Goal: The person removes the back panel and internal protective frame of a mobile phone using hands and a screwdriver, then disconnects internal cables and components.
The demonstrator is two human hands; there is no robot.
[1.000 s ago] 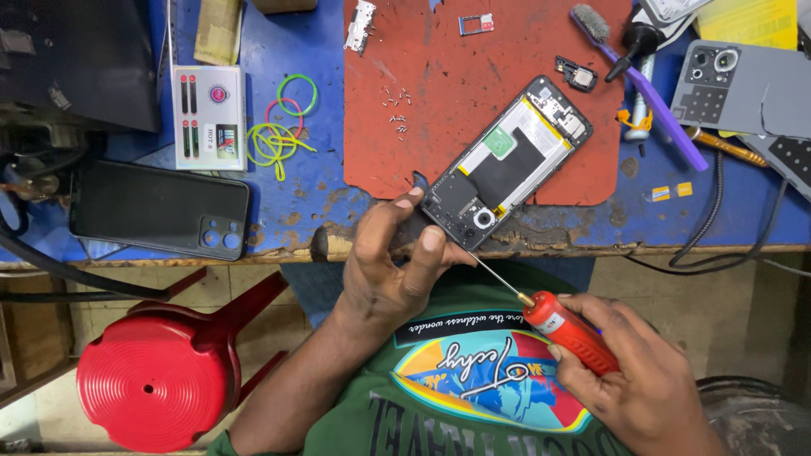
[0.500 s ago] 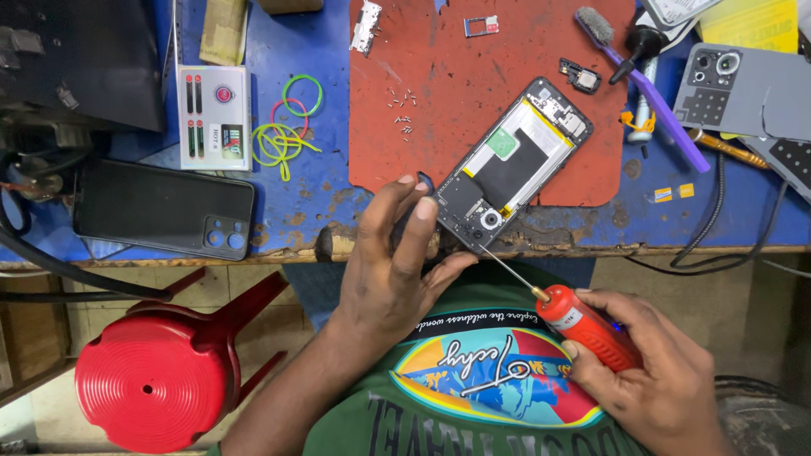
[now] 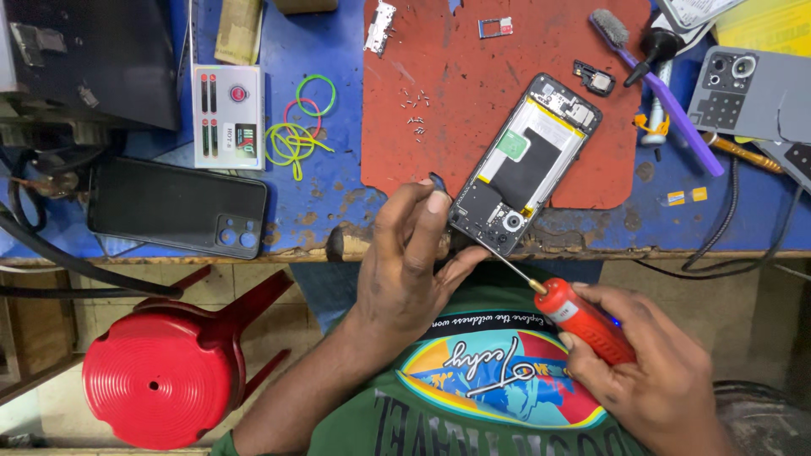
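Head view. Our left hand (image 3: 405,270) pinches a small dark part (image 3: 438,180) between thumb and forefinger, its other fingers resting against the near end of the opened phone (image 3: 524,165). Our right hand (image 3: 655,371) is closed around the red handle of a precision screwdriver (image 3: 583,325); its thin shaft reaches up-left, the tip at the phone's lower corner, just beside the left fingertips.

The phone lies tilted, back cover off, half on the red mat (image 3: 473,93) and half over the worn edge of the blue surface (image 3: 338,203), directly ahead of both hands. We judge it light but fragile: thin rigid frame, exposed boards, a pale battery panel, a round camera lens near the left fingers. Best held by the frame's long edges, not the internals. The pinched part looks tiny and easy to drop.

Mat: matte, slightly rubbery, with loose tiny screws (image 3: 414,114) beyond the left hand; these would scatter at a nudge. Screwdriver handle is smooth, glossy plastic, shaft slim steel.

Left of the left hand: a black phone (image 3: 177,207) face down, glossy; coloured rubber bands (image 3: 300,127), soft. Beyond the right hand: a purple-handled brush (image 3: 659,80) and a grey back cover (image 3: 748,93). Below left, a red plastic stool (image 3: 160,380).
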